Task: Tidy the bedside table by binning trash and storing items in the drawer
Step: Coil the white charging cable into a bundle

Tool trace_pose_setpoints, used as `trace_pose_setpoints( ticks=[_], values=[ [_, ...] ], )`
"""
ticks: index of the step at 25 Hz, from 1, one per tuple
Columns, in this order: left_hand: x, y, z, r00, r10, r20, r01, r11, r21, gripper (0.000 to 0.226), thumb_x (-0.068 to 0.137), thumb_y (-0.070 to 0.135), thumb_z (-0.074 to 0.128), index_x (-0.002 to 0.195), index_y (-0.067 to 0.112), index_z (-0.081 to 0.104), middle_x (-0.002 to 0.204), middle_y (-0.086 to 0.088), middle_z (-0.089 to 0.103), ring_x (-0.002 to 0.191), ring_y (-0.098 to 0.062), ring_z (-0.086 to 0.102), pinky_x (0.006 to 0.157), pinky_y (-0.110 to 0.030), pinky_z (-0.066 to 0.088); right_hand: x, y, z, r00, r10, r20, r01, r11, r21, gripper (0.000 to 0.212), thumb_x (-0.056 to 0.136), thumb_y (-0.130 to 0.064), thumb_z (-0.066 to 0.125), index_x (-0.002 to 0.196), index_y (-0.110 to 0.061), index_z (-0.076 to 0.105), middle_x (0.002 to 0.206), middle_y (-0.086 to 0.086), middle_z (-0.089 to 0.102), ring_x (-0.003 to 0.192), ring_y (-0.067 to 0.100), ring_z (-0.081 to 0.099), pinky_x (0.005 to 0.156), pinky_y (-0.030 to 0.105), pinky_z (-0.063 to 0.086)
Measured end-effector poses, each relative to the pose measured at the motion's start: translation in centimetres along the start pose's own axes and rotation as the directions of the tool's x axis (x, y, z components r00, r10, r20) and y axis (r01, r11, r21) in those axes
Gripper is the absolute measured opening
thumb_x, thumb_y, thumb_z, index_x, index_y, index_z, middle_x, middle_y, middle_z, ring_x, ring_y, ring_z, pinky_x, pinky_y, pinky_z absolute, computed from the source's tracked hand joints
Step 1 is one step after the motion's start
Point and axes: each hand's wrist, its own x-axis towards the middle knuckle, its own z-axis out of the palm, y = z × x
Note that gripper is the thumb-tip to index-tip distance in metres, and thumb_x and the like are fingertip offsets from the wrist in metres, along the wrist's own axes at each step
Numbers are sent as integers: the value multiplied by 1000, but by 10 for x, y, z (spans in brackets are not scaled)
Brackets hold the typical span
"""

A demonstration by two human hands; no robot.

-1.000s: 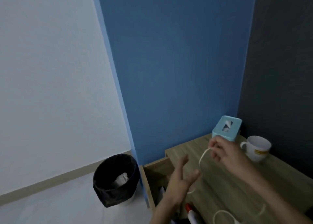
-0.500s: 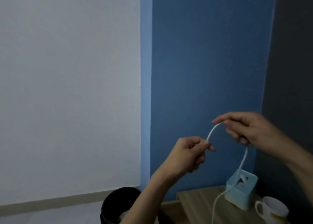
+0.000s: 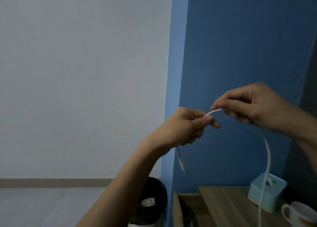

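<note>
Head view: hands drawn closer at centre right than a half-second ago, left hand (image 3: 187, 125) and right hand (image 3: 253, 105) both pinching thin white charging cable (image 3: 267, 158), plug dangling below, suggesting coiling before open wooden drawer (image 3: 176, 209) at lower right.

A: How is the scene lit?
B: Dimly and evenly, with a cool cast; no source can be told. The white wall (image 3: 82, 82) reads grey, and the dark wall (image 3: 307, 123) at the right edge falls almost to black.

A: Any shadows or glare?
B: Soft shade under the left hand (image 3: 187, 125); no hard shadow, no glare.

A: And sharpness?
B: Soft throughout. The right hand (image 3: 257, 105) shows motion blur at its fingertips, and the mug (image 3: 298, 213) at the table's (image 3: 228, 208) right edge is smeared. The wall corners lean, bent by the wide lens.
</note>
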Motion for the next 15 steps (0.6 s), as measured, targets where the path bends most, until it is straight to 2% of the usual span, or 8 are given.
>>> trace_pose_setpoints(
  ticks=[2, 3, 5, 7, 9, 11, 13, 15],
  values=[
    [-11, 5, -7, 1000, -15, 14, 17, 995, -103, 30, 99, 24, 38, 87, 13, 63, 44, 10, 25, 38, -3, 19, 37, -15, 13, 6, -3, -1, 991, -29, -132, 27, 1000, -15, 13, 83, -32, 63, 74, -31, 72, 48, -4, 57, 37, 4, 46, 36, 9, 33],
    [-16, 7, -9, 1000, -19, 15, 21, 988, -151, 31, 99, 23, 37, 86, 12, 62, 43, 9, 24, 36, -2, 18, 36, -15, 13, 7, -6, -1, 992, -30, -119, 34, 999, 28, 12, 80, -43, 64, 77, -35, 73, 51, -6, 61, 39, 3, 49, 37, 8, 34],
    [-21, 8, -13, 1000, -4, -14, 2, 983, -183, 31, 99, 23, 37, 82, 12, 61, 41, 9, 25, 34, -2, 18, 34, -12, 13, 4, -12, 10, 996, -52, 73, 41, 988, 151, 35, 66, -65, 63, 87, -38, 73, 57, -2, 64, 40, 2, 48, 37, 11, 36],
    [-24, 8, -16, 1000, 15, -7, -16, 974, -225, 35, 99, 25, 37, 74, 14, 59, 39, 9, 26, 32, -2, 18, 34, -10, 14, 2, -18, 24, 982, -127, 140, 105, 982, 156, 29, 71, -57, 59, 88, -37, 73, 52, -1, 60, 39, 2, 44, 39, 11, 35],
    [-30, 10, -20, 991, 23, 130, 29, 923, -384, 36, 99, 28, 35, 74, 14, 57, 39, 9, 31, 32, 0, 21, 33, -9, 15, 7, -21, 30, 973, -228, 21, 226, 971, 77, 27, 73, -59, 56, 80, -39, 73, 47, -8, 56, 40, 3, 42, 40, 9, 33],
    [-36, 12, -23, 941, 113, 319, 88, 828, -554, 28, 94, 29, 35, 87, 13, 57, 45, 9, 40, 34, 2, 23, 32, -8, 18, 14, -21, 32, 969, -233, -82, 240, 967, 91, 34, 66, -69, 57, 74, -39, 72, 47, -9, 55, 42, 5, 41, 41, 11, 32],
    [-39, 14, -24, 921, 189, 340, 72, 776, -626, 24, 91, 24, 36, 98, 14, 57, 52, 7, 48, 38, -2, 20, 32, -9, 21, 21, -16, 43, 968, -188, -167, 219, 957, 191, 32, 66, -66, 60, 69, -37, 73, 48, -7, 55, 43, 4, 41, 41, 12, 33],
    [-38, 13, -26, 935, 233, 267, 0, 753, -658, 26, 90, 6, 35, 103, 12, 58, 65, 3, 58, 41, -2, 35, 36, -8, 31, 28, -14, 57, 975, -137, -174, 187, 932, 309, 29, 66, -62, 61, 66, -35, 72, 49, 3, 56, 44, 5, 43, 40, 12, 35]
  ],
)
